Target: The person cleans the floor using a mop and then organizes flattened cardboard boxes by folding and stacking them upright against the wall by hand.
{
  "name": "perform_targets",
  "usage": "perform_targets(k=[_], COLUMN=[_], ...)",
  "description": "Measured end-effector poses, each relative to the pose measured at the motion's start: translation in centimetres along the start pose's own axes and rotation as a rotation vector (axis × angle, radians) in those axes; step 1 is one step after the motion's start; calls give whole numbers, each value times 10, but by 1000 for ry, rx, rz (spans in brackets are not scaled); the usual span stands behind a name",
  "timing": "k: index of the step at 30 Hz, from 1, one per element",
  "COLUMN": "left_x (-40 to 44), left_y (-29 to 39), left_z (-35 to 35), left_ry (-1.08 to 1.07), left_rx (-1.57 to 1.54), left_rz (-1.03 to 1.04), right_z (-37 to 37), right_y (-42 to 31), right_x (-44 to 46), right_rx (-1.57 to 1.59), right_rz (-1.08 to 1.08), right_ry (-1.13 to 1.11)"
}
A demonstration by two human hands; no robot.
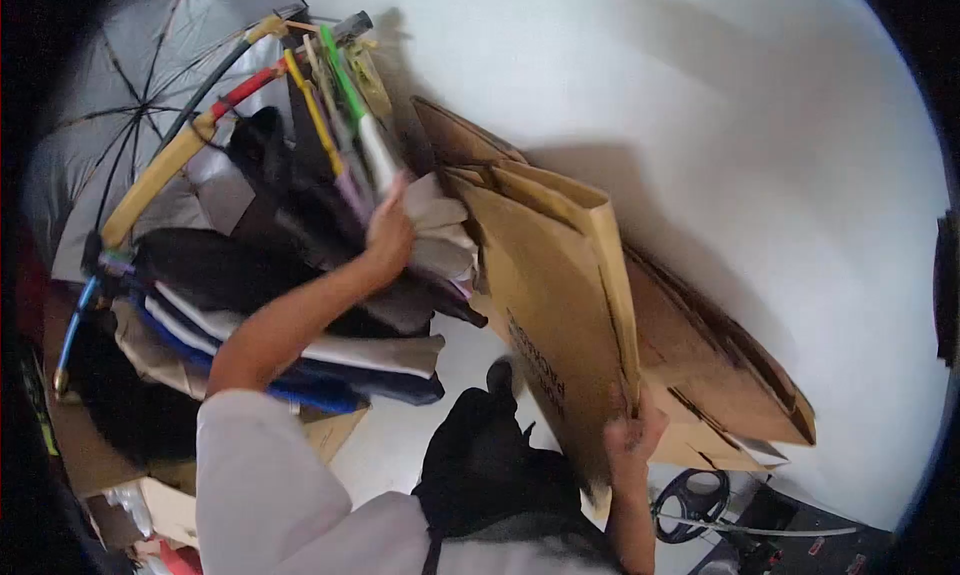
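Note:
My right hand (635,433) is closed on the near edge of a flattened cardboard box (550,265), which stands tilted and has dark print on its side. Upper left of it, my left hand (390,233) touches the hanging clothes (290,215). Its fingers are partly hidden and blurred, so their grip is unclear. Just above this hand are a green-and-white hanger (345,85) and a yellow hanger (312,110). They hang from a curved rail (165,175) wrapped in tan, red and blue.
More folded cardboard (715,345) leans on the white wall (760,155) at the right. An open silver umbrella (80,125) fills the upper left. On the floor at the lower right lies a black wheel-like object (692,505) beside dark gear.

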State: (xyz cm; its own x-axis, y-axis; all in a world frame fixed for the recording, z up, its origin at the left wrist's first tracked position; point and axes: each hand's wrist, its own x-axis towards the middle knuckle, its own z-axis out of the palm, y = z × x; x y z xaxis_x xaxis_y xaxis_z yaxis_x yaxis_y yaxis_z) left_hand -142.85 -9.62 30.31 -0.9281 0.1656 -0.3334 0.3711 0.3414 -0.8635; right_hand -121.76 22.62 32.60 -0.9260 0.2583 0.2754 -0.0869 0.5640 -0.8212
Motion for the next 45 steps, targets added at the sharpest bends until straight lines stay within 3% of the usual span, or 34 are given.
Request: perform_targets(k=[2,5,9,11,13,17,20,22,23,25,26,28,29,31,33,34,36,37,38,39,40,41,42,44,45], left_x=[-18,-51,-64,-66,-69,-72,-71,-69,-68,-65,-65,-65,-63,-64,-64,-64,-64,-63,-63,-63,-63,-60,-58,-55,-51], left_y=[2,-30,-41,-48,-51,-53,-55,-55,-55,-55,-55,-51,-50,-47,-38,-33,-20,-12,-4,8,22,35,48,70,84], left_z=[36,29,36,33,27,24,21,21,21,23,21,20,20,17,15,13,9,4,-2,-6,-11,-16,-22,-20,-23], left_ry=[5,50,152,173,192,334,457,472,487,494,492,465,465,440,436,426,387,338,251,267,250,231,217,276,325], left_rx=[-203,-439,-639,-697,-755,-873,-1021,-1040,-1067,-1067,-1072,-1078,-1084,-1071,-1064,-1047,-1081,-1097,-1144,-1158,-1196,-1230,-1242,-1305,-1369], left_rz=[-109,-272,-398,-377,-353,-302,-220,-208,-203,-206,-223,-247,-230,-249,-248,-255,-243,-244,-184,-155,-125,-101,-48,-3,22], right_z=[28,70,126,156,194,288,369,434,473,538,533,497,501,502,502,479,406,376,335,293,238,195,151,94,65], right_y=[-3,-4,-14,-20,-25,-26,5,44,76,127,105,46,44,44,78,83,98,128,151,189,187,209,194,230,196], right_x=[24,53,78,94,118,168,190,196,197,205,220,235,227,210,177,152,74,28,-17,-58,-88,-120,-123,-166,-143], right_rx=[20,-119,150,230,38,-253,-226,-352,-345,-39,-32,-145,-154,78,-15,-34,436,79,-4,-62,-14,-109,68,-70,-202], right_rz=[-43,-53,-85,-72,-112,-143,-190,-75,-72,-118,-118,-361,-347,77,-324,-319,119,44,139,-63,393,400,699,626,563], right_ry=[2,-41,-117,-189,-390,-502,-525,-679,-667,-485,-485,-342,-341,-305,-143,-138,-311,-290,-375,-361,-421,-347,-215,95,169])
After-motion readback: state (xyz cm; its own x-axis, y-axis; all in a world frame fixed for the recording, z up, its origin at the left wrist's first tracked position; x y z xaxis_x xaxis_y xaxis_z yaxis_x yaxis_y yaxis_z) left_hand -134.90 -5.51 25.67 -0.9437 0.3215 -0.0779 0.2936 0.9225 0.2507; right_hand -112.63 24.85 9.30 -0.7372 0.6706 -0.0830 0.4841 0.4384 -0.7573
